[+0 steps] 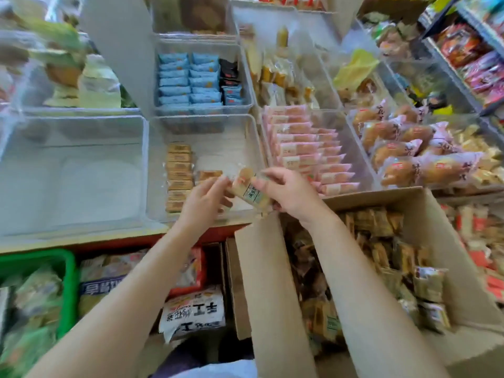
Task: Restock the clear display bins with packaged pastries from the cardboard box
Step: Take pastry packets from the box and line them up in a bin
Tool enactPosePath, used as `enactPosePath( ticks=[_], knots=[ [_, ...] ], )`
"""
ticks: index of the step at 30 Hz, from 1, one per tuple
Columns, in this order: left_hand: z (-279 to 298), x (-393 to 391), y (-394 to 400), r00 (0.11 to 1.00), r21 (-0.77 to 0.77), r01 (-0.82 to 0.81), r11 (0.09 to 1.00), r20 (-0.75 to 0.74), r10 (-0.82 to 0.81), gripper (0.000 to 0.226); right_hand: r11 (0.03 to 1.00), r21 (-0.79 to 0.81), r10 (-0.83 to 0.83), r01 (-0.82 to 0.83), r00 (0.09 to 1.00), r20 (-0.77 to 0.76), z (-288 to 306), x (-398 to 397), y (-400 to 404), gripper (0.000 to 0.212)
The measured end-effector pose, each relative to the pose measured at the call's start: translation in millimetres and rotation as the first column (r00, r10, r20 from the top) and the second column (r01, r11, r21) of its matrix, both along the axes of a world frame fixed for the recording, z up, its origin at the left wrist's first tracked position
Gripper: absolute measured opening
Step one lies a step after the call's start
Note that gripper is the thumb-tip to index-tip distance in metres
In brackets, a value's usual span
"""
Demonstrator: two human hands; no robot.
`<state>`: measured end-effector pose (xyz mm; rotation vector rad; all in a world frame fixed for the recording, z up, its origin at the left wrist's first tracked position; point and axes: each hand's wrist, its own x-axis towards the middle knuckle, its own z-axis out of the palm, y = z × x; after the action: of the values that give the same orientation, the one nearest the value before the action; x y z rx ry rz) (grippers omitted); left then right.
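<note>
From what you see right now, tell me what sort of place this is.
Most likely a small snack shop. Clear bins hold rows of wrapped pastries, a shelf at right is packed with snack bags, and both hands hold a packet beside an open cardboard box.

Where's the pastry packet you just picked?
Head view, centre: the pastry packet is held between the left hand and right hand, above the half-filled clear bin.
</note>
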<state>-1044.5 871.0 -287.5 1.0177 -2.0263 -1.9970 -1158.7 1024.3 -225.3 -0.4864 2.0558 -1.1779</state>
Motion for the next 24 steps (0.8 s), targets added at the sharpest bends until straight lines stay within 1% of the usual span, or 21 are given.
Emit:
enactPosePath(
  ticks=[1,2,3,4,5,6,9,11,12,14,17,19,21,22,24],
  knots=[
    [-17.4,2.2,-15.9,0.998,-0.124,-0.014,0.992,0.058,0.022,0.040,1.000,0.001,-0.026,0.027,0.998,-0.061,-5.3,-8.2,-15.3,0.035],
    [-35.8,7.9,-31.7,0.989,-0.249,0.040,0.968,0.145,-0.004,0.048,0.999,0.012,-0.038,0.040,0.992,-0.120,-15.4,-17.6,-32.7,0.036],
    [-51.7,14.3,-43.1,0.967,-0.359,0.150,0.921,0.246,-0.062,0.055,0.998,0.032,-0.039,0.045,0.983,-0.177,-26.6,-28.1,-49.8,0.036],
    [-64.4,19.6,-50.2,0.933,-0.452,0.274,0.849,0.338,-0.121,0.058,0.996,0.071,-0.026,0.044,0.972,-0.233,-41.1,-39.5,-65.7,0.038],
    [-75.6,24.7,-56.8,0.903,-0.526,0.366,0.768,0.400,-0.156,0.061,0.992,0.125,0.007,0.029,0.961,-0.277,-56.5,-48.5,-84.4,0.040],
    [-81.0,26.7,-60.3,0.884,-0.573,0.424,0.701,0.431,-0.182,0.064,0.983,0.182,0.038,0.019,0.952,-0.304,-73.2,-56.7,-102.4,0.041],
    [-89.4,24.9,-64.0,0.838,-0.592,0.516,0.619,0.501,-0.219,0.070,0.955,0.296,0.099,0.020,0.920,-0.380,-116.9,-70.5,-147.7,0.041],
    [-94.3,27.2,-62.6,0.806,-0.638,0.572,0.516,0.553,-0.211,0.074,0.932,0.362,0.133,0.037,0.891,-0.434,-140.0,-73.9,-168.4,0.039],
    [-95.3,28.8,-61.3,0.808,-0.664,0.574,0.478,0.553,-0.203,0.074,0.918,0.395,0.158,0.040,0.876,-0.455,-149.8,-75.2,-175.5,0.039],
    [-95.6,31.2,-59.8,0.830,-0.705,0.549,0.449,0.522,-0.196,0.070,0.891,0.454,0.225,0.008,0.861,-0.456,-167.8,-77.3,-184.2,0.039],
    [-95.8,30.4,-60.3,0.838,-0.718,0.538,0.442,0.511,-0.190,0.071,0.830,0.516,0.412,-0.212,0.857,-0.310,-183.6,-73.8,-190.5,0.042],
    [-96.9,31.0,-60.5,0.841,-0.726,0.534,0.434,0.509,-0.184,0.072,0.780,0.556,0.482,-0.287,0.842,-0.243,-186.8,-73.3,-193.0,0.048],
    [-95.9,31.5,-59.9,0.842,-0.724,0.530,0.441,0.510,-0.175,0.073,0.754,0.588,0.496,-0.291,0.840,-0.221,-182.6,-72.2,-191.5,0.053],
    [-94.8,31.1,-59.9,0.839,-0.718,0.534,0.445,0.516,-0.174,0.074,0.761,0.586,0.480,-0.278,0.849,-0.220,-179.5,-72.0,-188.6,0.056],
    [-89.1,29.3,-58.4,0.825,-0.695,0.552,0.461,0.537,-0.177,0.075,0.810,0.547,0.393,-0.213,0.889,-0.236,-165.2,-67.2,-179.1,0.057]
  ],
)
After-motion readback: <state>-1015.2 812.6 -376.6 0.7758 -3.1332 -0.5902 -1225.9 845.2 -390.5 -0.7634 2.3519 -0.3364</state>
